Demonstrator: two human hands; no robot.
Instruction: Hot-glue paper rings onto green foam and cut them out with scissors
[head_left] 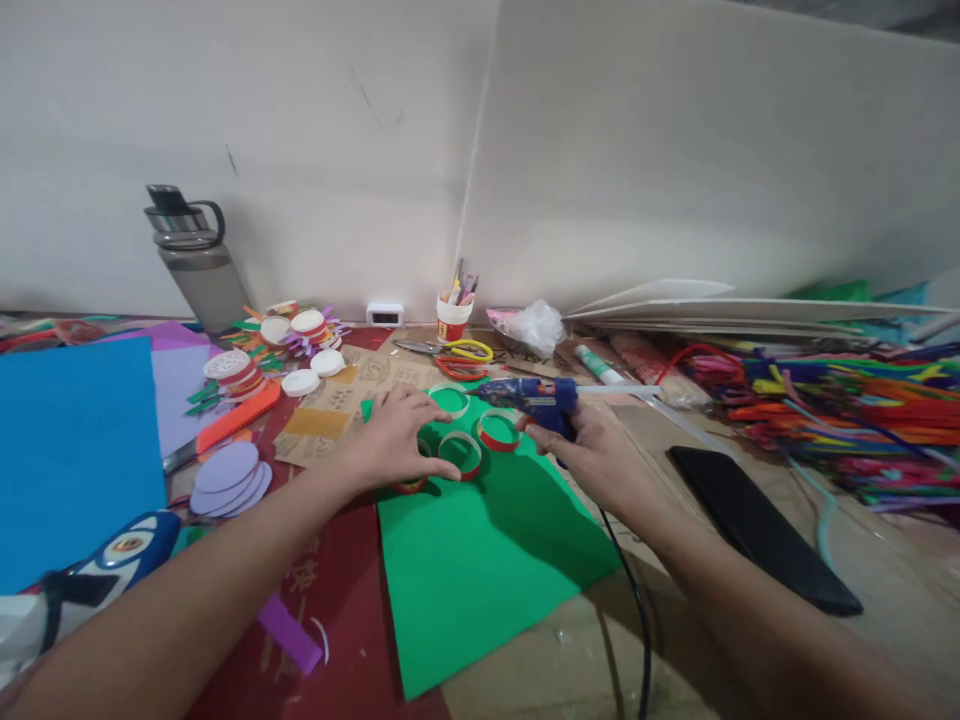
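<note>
My right hand [600,445] grips a blue glue gun [551,398] with a clear glue stick [619,390] sticking out of its back. The nozzle points left, above several red-and-white rings. These rings lie on a sheet of green paper [480,560]; one ring [480,443] sits below the gun, close to my right fingers. My left hand [397,435] is spread over the rings on the left, its thumb beside another ring [469,472]. Whether its fingers touch the rings I cannot tell. Part of the leftmost ring is hidden under that hand.
A black cord [637,600] runs down from the gun. Scissors [465,352] and a pen cup [454,318] stand behind. Purple discs [229,480], an orange cutter [238,415] and a bottle [196,265] are left; a black phone-like slab [765,530] and pipe cleaners [862,400] right.
</note>
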